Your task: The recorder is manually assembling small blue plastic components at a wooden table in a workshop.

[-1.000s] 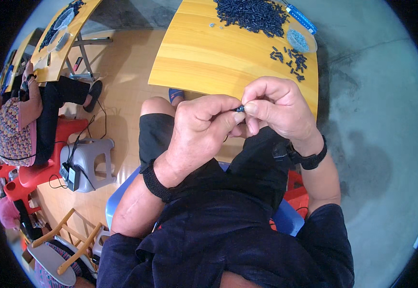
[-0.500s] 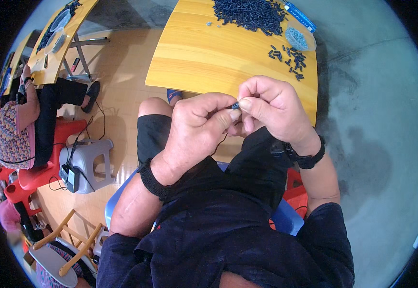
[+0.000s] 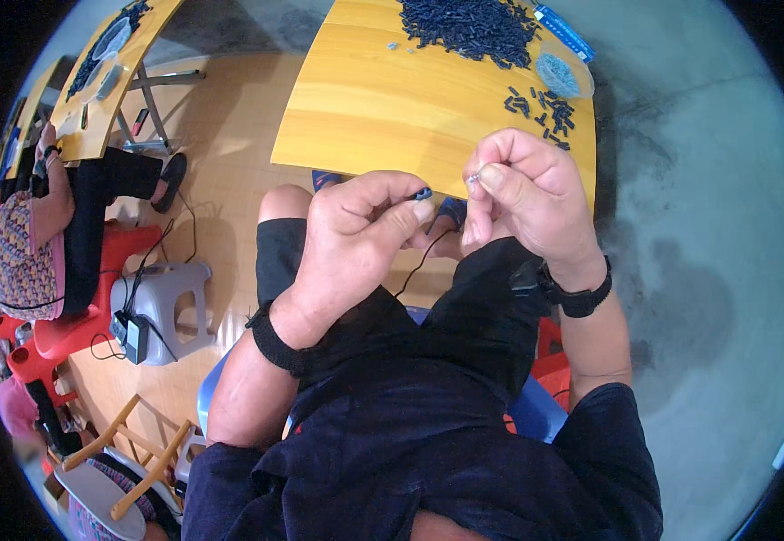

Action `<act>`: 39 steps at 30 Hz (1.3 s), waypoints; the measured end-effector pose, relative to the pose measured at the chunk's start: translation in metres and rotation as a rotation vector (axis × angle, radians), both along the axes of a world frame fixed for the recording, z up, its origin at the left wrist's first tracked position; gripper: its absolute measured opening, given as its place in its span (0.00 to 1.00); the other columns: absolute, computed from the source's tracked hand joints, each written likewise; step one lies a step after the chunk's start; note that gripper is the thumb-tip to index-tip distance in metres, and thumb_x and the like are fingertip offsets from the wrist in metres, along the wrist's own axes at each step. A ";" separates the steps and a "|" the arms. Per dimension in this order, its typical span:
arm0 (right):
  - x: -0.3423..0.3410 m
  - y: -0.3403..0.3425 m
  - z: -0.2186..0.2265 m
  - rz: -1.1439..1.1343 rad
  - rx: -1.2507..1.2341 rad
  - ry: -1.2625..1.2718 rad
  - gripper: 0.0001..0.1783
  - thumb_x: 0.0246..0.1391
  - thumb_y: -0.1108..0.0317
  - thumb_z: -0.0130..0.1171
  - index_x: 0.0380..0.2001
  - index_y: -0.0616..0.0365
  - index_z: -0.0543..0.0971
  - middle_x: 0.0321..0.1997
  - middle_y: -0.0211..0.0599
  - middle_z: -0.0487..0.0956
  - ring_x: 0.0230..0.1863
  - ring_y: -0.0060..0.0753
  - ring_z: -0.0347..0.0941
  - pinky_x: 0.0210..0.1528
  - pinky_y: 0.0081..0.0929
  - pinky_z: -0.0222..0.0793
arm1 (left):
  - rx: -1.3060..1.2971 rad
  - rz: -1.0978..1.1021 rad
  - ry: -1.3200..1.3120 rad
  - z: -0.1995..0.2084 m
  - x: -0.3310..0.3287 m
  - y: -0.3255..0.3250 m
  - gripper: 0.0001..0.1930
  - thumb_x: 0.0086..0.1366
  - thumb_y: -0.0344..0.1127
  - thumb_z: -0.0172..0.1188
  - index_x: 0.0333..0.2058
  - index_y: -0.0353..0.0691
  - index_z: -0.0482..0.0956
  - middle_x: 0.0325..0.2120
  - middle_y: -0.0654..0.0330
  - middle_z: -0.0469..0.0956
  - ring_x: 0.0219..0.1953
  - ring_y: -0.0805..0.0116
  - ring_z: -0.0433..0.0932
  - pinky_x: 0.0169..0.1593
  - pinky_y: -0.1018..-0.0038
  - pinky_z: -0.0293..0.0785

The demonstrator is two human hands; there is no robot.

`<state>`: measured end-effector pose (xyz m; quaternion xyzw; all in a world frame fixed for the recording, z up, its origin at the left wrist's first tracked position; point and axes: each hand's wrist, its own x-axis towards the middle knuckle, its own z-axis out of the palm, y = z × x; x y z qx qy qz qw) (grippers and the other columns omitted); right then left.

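Note:
Between thumb and forefinger, my left hand [image 3: 356, 230] pinches a small black plastic part [image 3: 421, 194] with its end showing. My right hand [image 3: 532, 194], a little to the right and apart from it, pinches a tiny pale, shiny piece [image 3: 473, 178] whose exact kind is too small to tell. Both hands are above my lap, just off the near edge of the yellow table [image 3: 365, 108]. On that table lie a large heap of black parts [image 3: 469, 29] and a smaller scatter of similar black parts [image 3: 536, 110] nearer to me.
A clear tub of light-blue small pieces [image 3: 557, 76] stands at the table's right edge beside a blue box [image 3: 563, 33]. To the left, another person [image 3: 27, 243] sits at a second table [image 3: 104, 108]. A grey stool [image 3: 167, 307] with a black power adapter [image 3: 131, 334] is nearby.
My hands have come apart: the left moved slightly left with the black part, the right moved up and right. The pale piece in the right fingertips now shows.

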<state>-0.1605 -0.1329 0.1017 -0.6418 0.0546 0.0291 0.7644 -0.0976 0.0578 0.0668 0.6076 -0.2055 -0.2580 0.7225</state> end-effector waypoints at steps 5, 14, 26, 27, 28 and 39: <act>-0.001 0.008 -0.004 -0.008 -0.009 0.006 0.07 0.62 0.70 0.50 0.32 0.61 0.72 0.24 0.26 0.74 0.21 0.16 0.73 0.23 0.13 0.68 | -0.096 -0.007 0.020 0.003 -0.004 -0.006 0.07 0.62 0.22 0.58 0.39 0.28 0.78 0.26 0.58 0.80 0.27 0.75 0.78 0.31 0.80 0.76; -0.001 0.013 -0.007 0.031 -0.088 -0.030 0.06 0.61 0.71 0.51 0.31 0.61 0.72 0.25 0.26 0.74 0.23 0.15 0.73 0.23 0.12 0.66 | -0.081 -0.029 -0.080 -0.001 -0.002 -0.004 0.07 0.61 0.20 0.58 0.38 0.29 0.80 0.28 0.56 0.82 0.27 0.72 0.81 0.32 0.79 0.79; -0.001 0.014 -0.006 0.057 -0.140 -0.055 0.05 0.61 0.71 0.51 0.33 0.62 0.72 0.24 0.26 0.74 0.25 0.14 0.73 0.26 0.12 0.66 | -0.010 -0.025 -0.185 0.000 0.000 -0.003 0.07 0.60 0.20 0.58 0.37 0.29 0.81 0.27 0.57 0.82 0.26 0.74 0.81 0.31 0.81 0.78; 0.000 0.013 -0.006 0.068 -0.155 -0.049 0.05 0.61 0.71 0.51 0.33 0.62 0.73 0.24 0.26 0.74 0.25 0.14 0.73 0.26 0.12 0.66 | -0.006 -0.028 -0.193 0.000 0.001 -0.003 0.07 0.60 0.20 0.58 0.37 0.29 0.81 0.27 0.57 0.82 0.26 0.74 0.81 0.31 0.81 0.78; 0.000 0.013 -0.006 0.078 -0.171 -0.044 0.05 0.61 0.71 0.51 0.33 0.61 0.73 0.24 0.26 0.74 0.24 0.14 0.73 0.26 0.12 0.66 | -0.006 -0.028 -0.193 0.000 0.001 -0.003 0.07 0.60 0.20 0.58 0.37 0.29 0.81 0.27 0.57 0.82 0.26 0.74 0.81 0.31 0.81 0.78; 0.004 0.009 0.011 0.188 -0.425 -0.013 0.04 0.59 0.75 0.50 0.31 0.63 0.72 0.22 0.27 0.74 0.24 0.16 0.72 0.27 0.16 0.67 | 0.050 0.015 -0.251 0.009 -0.001 -0.006 0.04 0.57 0.20 0.61 0.32 0.29 0.82 0.22 0.56 0.81 0.22 0.74 0.81 0.26 0.81 0.78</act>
